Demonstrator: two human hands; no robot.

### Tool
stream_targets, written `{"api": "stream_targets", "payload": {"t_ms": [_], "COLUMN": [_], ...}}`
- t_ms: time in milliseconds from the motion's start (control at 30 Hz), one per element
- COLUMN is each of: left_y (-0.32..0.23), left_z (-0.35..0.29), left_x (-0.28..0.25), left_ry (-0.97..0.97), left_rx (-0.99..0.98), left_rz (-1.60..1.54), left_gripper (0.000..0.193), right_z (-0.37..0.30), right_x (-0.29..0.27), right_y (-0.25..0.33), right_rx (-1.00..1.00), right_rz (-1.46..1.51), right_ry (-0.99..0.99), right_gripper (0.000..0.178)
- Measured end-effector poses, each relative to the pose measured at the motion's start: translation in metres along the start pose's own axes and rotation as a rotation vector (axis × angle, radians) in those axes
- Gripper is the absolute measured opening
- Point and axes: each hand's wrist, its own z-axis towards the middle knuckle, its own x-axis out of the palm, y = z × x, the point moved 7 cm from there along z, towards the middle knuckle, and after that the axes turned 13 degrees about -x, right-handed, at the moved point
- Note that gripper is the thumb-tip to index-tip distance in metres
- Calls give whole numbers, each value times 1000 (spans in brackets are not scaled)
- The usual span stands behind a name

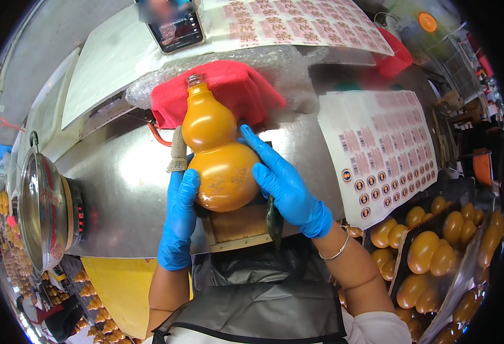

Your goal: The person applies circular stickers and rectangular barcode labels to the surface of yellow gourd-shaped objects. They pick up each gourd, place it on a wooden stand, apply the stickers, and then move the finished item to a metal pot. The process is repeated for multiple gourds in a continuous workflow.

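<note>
1. Dark grey plastic covers the nearest lap: an apron [257, 309]. At the lower right, similar amber bottles [429, 252] lie in trays, within easy reach I'd say.

2. Just past the apron sits a wooden box [234, 230], below the held bottle; I can't tell whether they touch.

3. The amber, gourd-shaped bottle [217, 143] is between two blue-gloved hands over the steel table [128, 218], its neck pointing away, probably so the streaked front of its lower bulb faces the person.

4. The left hand [178, 209] is closed round that bulb's left side, thumb in front, fingers mostly hidden behind.

5. The right hand [289, 192] clamps the other side, thumb on the bulb, forefinger stretched up near the waist. The hands stand a bulb's width apart, likely to steady slick, round walls.

6. Behind the neck is a red cloth [246, 92], perhaps a soft rest; contact is unclear.

7. A label sheet [378, 155] lies to the right, seemingly handy. Farthest off, a phone [177, 31] faces the worker.
</note>
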Motion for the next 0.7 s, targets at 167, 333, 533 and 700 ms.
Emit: {"api": "stream_targets", "payload": {"t_ms": [167, 333, 533, 700], "left_y": [-5, -3, -9, -4], "left_z": [0, -4, -2, -1], "left_x": [4, 2, 6, 4], "left_ry": [87, 13, 44, 47], "left_rx": [92, 28, 92, 39], "left_rz": [48, 115, 74, 81], "left_gripper": [86, 85, 84, 84], "right_z": [11, 16, 5, -1], "right_x": [1, 1, 3, 0], "right_y": [-5, -9, -7, -7], "right_rx": [120, 224, 162, 159], "right_rz": [60, 7, 103, 267], "right_ry": [-11, -50, -56, -32], "right_gripper": [57, 55, 55, 54]}}
